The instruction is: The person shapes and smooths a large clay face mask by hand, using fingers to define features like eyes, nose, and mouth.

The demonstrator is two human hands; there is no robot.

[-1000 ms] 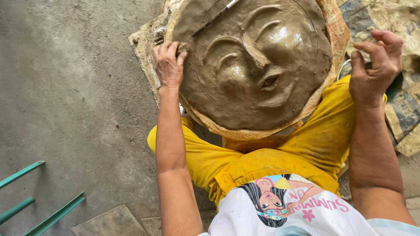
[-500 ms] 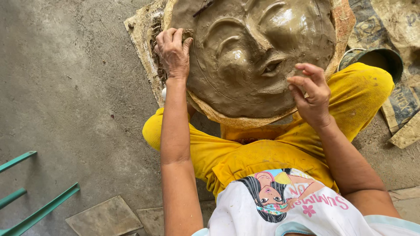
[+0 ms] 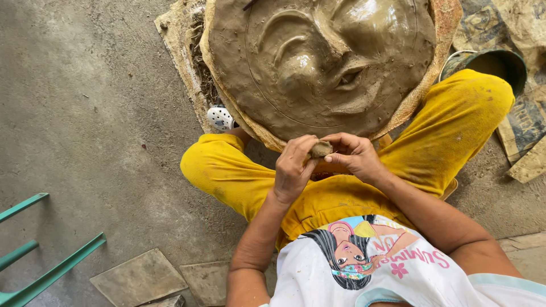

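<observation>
A large round wet clay relief of a face [image 3: 318, 62] lies on a woven mat [image 3: 187, 51] between my knees in yellow trousers [image 3: 478, 108]. Just below its near edge, my left hand [image 3: 293, 167] and my right hand [image 3: 355, 156] meet over my lap. Together they pinch a small lump of brown clay [image 3: 320, 149] between fingers and thumbs. Both hands are smeared with clay.
A dark round pot [image 3: 489, 61] stands right of the relief by my right knee, on printed sacking [image 3: 529, 113]. A white perforated shoe [image 3: 220, 117] peeks out under the mat. Green chair legs [image 3: 40, 267] and flat stone tiles [image 3: 139, 277] lie on the concrete floor at lower left.
My left hand left the relief's left rim and my right hand came in from the right. Both now meet at the near edge, gripping a clay lump.
</observation>
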